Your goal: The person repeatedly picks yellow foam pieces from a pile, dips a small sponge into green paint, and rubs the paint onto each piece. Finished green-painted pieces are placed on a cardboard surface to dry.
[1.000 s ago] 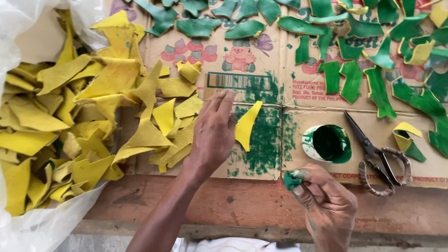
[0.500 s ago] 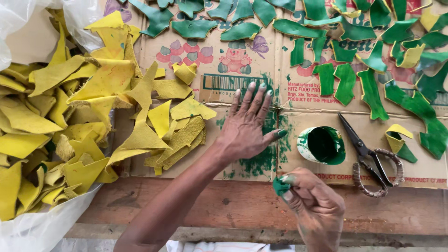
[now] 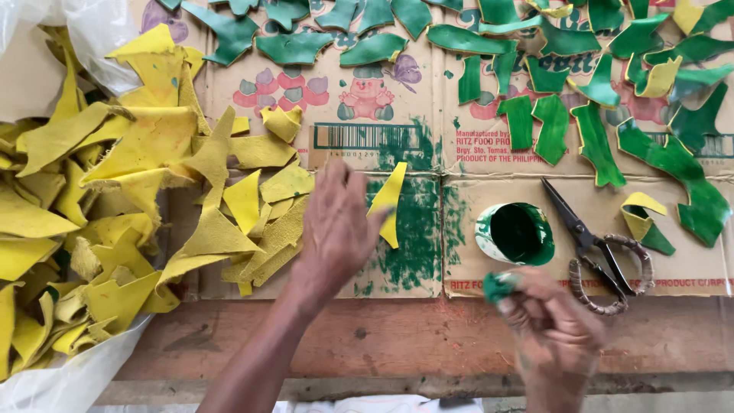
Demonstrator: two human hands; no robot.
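Resting on the flattened cardboard (image 3: 581,268) near its front edge, the left hand (image 3: 336,226) lies palm down with fingers extended, and its fingertips pin a yellow leaf-shaped piece (image 3: 390,200) against the green-smeared patch of the sheet. The piece stands clear of the hand on its right side and is unpainted. The right hand (image 3: 547,329) is at the front edge of the cardboard, over the wooden plank (image 3: 382,344), with fingers pinched closed around a small green-soaked dauber (image 3: 498,287); its fingertips are stained green. Just beyond that hand sits a small round pot of green paint (image 3: 516,233), open, on the cardboard. A pair of scissors (image 3: 592,248) with wrapped handles lies immediately right of the pot, blades closed and pointing toward the far edge. One partly painted piece (image 3: 642,218), yellow and green, lies right of the scissors. Along the far edge and into the far right corner, green-painted pieces (image 3: 596,134) are spread out singly, several showing yellow rims. At the left edge a heap of yellow scraps (image 3: 130,199) spills from a clear plastic bag (image 3: 69,382) onto the cardboard, its nearest pieces just beside the left hand.
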